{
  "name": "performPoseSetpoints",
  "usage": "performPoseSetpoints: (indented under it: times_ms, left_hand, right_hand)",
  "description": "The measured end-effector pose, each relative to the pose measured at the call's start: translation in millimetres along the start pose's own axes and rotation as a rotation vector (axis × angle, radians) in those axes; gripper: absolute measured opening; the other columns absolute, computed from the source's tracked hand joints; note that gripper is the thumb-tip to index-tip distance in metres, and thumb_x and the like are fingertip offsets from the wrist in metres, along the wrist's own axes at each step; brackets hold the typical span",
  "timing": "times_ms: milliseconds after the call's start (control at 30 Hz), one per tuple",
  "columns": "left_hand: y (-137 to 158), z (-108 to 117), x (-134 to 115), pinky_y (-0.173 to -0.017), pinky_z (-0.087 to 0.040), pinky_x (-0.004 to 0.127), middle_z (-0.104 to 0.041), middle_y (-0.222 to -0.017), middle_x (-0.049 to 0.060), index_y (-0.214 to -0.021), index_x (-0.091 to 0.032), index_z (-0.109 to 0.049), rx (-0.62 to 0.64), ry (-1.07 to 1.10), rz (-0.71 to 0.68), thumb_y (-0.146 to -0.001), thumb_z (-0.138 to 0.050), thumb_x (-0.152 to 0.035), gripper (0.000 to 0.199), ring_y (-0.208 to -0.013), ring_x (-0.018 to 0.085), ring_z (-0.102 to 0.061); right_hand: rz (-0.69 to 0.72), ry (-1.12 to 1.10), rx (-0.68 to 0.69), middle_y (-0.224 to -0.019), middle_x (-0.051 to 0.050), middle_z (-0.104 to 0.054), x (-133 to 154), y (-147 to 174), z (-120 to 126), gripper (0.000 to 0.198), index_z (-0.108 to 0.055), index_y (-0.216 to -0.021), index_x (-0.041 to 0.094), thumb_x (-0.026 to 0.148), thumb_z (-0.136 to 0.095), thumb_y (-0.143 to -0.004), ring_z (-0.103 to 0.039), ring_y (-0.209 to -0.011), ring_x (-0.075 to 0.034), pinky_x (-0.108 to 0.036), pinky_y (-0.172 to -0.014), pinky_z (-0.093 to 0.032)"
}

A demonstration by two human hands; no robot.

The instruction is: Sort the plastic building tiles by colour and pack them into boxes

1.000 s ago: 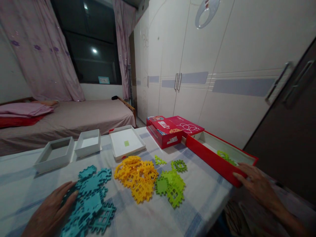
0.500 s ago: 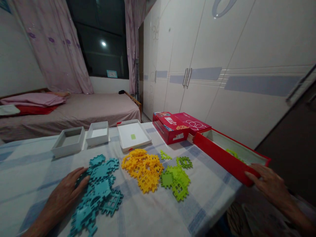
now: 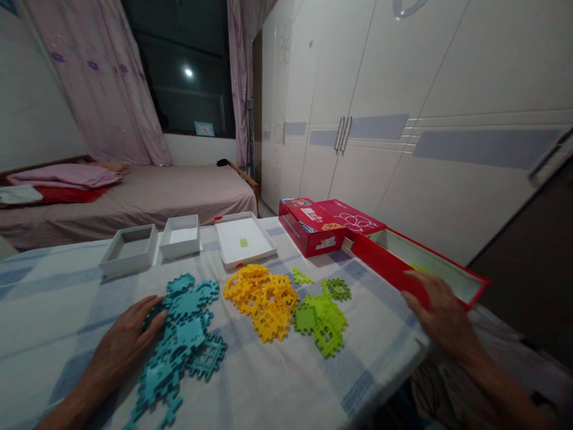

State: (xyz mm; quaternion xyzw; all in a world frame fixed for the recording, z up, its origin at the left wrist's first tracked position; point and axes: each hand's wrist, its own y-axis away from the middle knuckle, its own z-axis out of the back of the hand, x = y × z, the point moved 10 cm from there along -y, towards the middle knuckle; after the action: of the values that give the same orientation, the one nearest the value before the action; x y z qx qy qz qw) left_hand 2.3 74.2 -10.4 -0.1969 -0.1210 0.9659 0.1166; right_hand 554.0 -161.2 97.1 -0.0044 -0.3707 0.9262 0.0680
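Observation:
My left hand (image 3: 128,334) rests on the table with fingers stretched out, its fingertips touching the left side of a pile of teal notched plastic pieces (image 3: 185,331). In the middle lies a heap of yellow pieces (image 3: 264,301). To its right is a smaller group of lime green pieces (image 3: 324,316), with a green triangle piece (image 3: 302,275) behind it. My right hand (image 3: 439,313) is at the front wall of a long red box (image 3: 385,260), fingers apart and nothing seen in them. A bit of green shows inside that box, mostly hidden by the hand.
Two small white boxes (image 3: 129,254) and a shallow white lid (image 3: 246,239) stand along the table's far side. Red printed boxes (image 3: 313,227) sit at the back right. The cloth-covered table (image 3: 277,388) ends near my right hand. Beyond are a bed (image 3: 188,185) and wardrobe (image 3: 385,161).
My right hand has moved left along the red box's front wall, away from its near right corner. My left hand stays at the teal pile. The view has shifted slightly.

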Motion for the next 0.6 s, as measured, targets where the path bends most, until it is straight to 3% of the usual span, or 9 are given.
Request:
performPoseSetpoints:
  times_ms: [133, 233, 300, 400, 600]
  left_hand:
    - [1.0, 2.4, -4.4, -0.105, -0.038, 0.043, -0.059, -0.125, 0.019, -0.115, -0.006, -0.059, 0.008, 0.015, -0.001, -0.077, -0.030, -0.058, 0.071, -0.118, 0.029, -0.054]
    - [2.3, 4.8, -6.9, -0.103, -0.041, 0.043, -0.060, -0.124, 0.017, -0.114, -0.010, -0.059, 0.002, 0.016, -0.011, -0.079, -0.031, -0.057, 0.066, -0.117, 0.028, -0.055]
    - [3.2, 6.8, -8.2, -0.102, -0.042, 0.044, -0.061, -0.123, 0.017, -0.113, -0.011, -0.060, -0.009, 0.010, -0.015, -0.079, -0.032, -0.057, 0.063, -0.117, 0.029, -0.056]
    - [3.9, 8.5, -10.3, -0.102, -0.042, 0.043, -0.061, -0.123, 0.017, -0.112, -0.012, -0.060, -0.020, 0.007, -0.028, -0.080, -0.032, -0.056, 0.061, -0.117, 0.028, -0.056]
    - [2.1, 2.2, -1.8, -0.102, -0.043, 0.042, -0.063, -0.121, 0.015, -0.112, -0.012, -0.061, -0.024, -0.013, -0.047, -0.079, -0.033, -0.056, 0.061, -0.114, 0.027, -0.058]
  right_hand:
    - [0.142, -0.265, 0.299, -0.124, -0.010, -0.055, 94.7, -7.1, -48.8, 0.037, -0.051, -0.121, 0.021, 0.037, -0.049, -0.088, -0.048, -0.120, -0.024, -0.043, -0.101, -0.039]
    - [0.272, -0.323, 0.471, -0.127, -0.010, -0.055, 158.7, -2.0, -74.8, 0.045, -0.052, -0.123, 0.022, 0.041, -0.058, -0.083, -0.039, -0.128, -0.027, -0.049, -0.106, -0.031]
    - [0.323, -0.326, 0.537, -0.126, -0.010, -0.055, 186.9, 0.2, -85.2, 0.047, -0.055, -0.120, 0.021, 0.041, -0.063, -0.078, -0.035, -0.130, -0.030, -0.053, -0.108, -0.025]
    - [0.317, -0.318, 0.575, -0.122, -0.011, -0.057, 205.5, -1.3, -93.5, 0.043, -0.057, -0.114, 0.019, 0.037, -0.065, -0.075, -0.037, -0.127, -0.031, -0.054, -0.107, -0.022]
    - [0.257, -0.383, 0.554, -0.115, -0.011, -0.058, 206.1, -4.2, -93.9, 0.043, -0.056, -0.110, 0.016, 0.034, -0.067, -0.072, -0.047, -0.112, -0.026, -0.048, -0.104, -0.028]
